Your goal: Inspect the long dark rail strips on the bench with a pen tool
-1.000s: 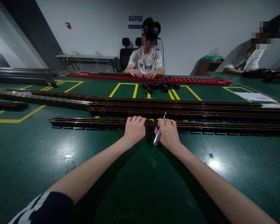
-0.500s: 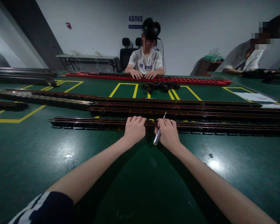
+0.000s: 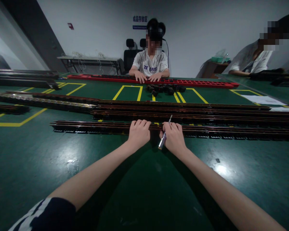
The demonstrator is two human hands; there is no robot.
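A long dark slotted strip (image 3: 91, 126) with a shiny brown-edged top lies across the table in front of me. My left hand (image 3: 139, 134) is closed over it, the fingers curled past its far edge. A short way to the right, my right hand (image 3: 174, 136) also rests on the strip with its fingers curled. Held in that hand is a slim silver pen-shaped tool (image 3: 162, 141), its thin tip pointing up and away and its thick end toward me. The fingertips of both hands are partly hidden behind the strip.
A stack of similar dark strips (image 3: 183, 110) lies just beyond. Farther back are a red slotted frame (image 3: 207, 83), a small pile of dark parts (image 3: 166, 89) and white paper (image 3: 262, 100). A co-worker (image 3: 150, 65) sits opposite, both hands on the frame; another person (image 3: 257, 64) is at right.
My hands, the strip and the silver tool stay in place. The person at right has shifted their arm slightly.
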